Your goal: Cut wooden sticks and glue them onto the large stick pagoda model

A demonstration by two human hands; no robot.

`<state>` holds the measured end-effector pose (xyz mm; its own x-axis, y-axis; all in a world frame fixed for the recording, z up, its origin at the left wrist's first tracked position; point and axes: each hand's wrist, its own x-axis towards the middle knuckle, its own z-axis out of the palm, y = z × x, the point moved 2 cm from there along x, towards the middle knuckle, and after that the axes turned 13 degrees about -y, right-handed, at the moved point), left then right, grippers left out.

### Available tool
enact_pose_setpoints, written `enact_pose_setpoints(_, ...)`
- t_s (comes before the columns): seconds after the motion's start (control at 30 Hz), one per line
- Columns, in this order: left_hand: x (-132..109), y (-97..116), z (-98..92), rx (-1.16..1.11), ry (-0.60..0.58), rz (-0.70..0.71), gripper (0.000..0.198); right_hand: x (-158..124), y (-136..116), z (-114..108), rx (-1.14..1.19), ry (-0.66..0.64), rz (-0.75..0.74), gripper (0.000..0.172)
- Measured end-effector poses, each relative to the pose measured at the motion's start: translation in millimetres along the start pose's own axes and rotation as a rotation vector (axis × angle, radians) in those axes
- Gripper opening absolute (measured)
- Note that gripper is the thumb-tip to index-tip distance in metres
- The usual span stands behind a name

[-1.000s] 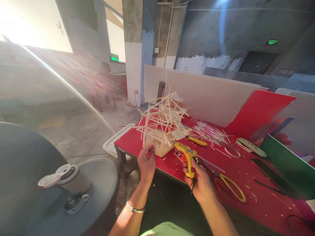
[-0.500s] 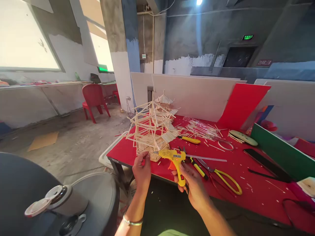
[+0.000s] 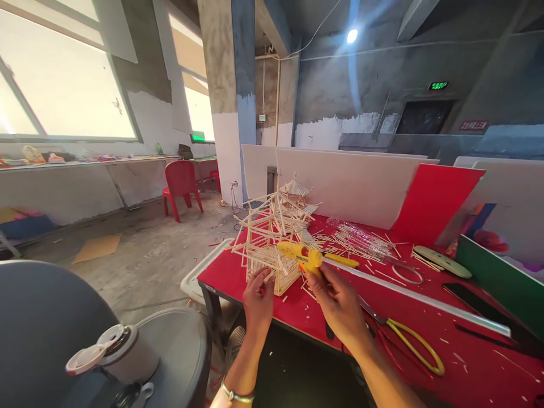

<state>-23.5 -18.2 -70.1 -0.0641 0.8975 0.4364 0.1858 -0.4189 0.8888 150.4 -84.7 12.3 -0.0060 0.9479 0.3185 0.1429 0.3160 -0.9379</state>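
Note:
A yellow hot glue gun [image 3: 312, 258] is gripped in my right hand [image 3: 341, 303], its nozzle over the front of a pavilion model [image 3: 285, 279] made of thin wooden sticks. A long clear glue stick [image 3: 425, 296] juts from the gun's back toward the right. My left hand [image 3: 260, 300] is at the model's front lower edge, thumb and fingers pinched together. Whatever lies between those fingertips is too small to make out. Behind the front model stands a second stick pavilion [image 3: 295, 187] with a finished pointed roof.
On the red table [image 3: 306, 311] lie yellow-handled shears [image 3: 414, 343], a yellow utility knife [image 3: 342, 260], loose sticks [image 3: 361, 241], a tape ring [image 3: 407, 273] and a dark phone-like slab [image 3: 470, 297]. A grey stool [image 3: 178, 340] with a lidded cup [image 3: 131, 357] stands left.
My right hand has raised and turned the glue gun, bringing its nozzle over the model and its glue stick toward me. The left hand stays pinched at the model's lower edge. The camera view has shifted.

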Motion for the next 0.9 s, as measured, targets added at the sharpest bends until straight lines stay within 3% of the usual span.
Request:
enact_pose_setpoints(0.23,0,-7,-3.2,-0.033,0.0,-0.024,0.023,14,-8,6,-0.25,-0.019,-0.106,0.031)
enact_pose_setpoints(0.5,3,-5,-2.9,-0.049,-0.007,-0.044,0.031,16,-4,15,-0.349,0.011,-0.118,0.026)
enact_pose_setpoints(0.7,8,-10,-4.3,-0.014,-0.033,-0.084,0.032,3,-8,7,-0.214,0.103,-0.11,0.032)
enact_pose_setpoints(0.9,7,-13,-0.2,0.012,-0.07,-0.124,0.027,-17,15,-27,0.181,0.244,0.194,0.054)
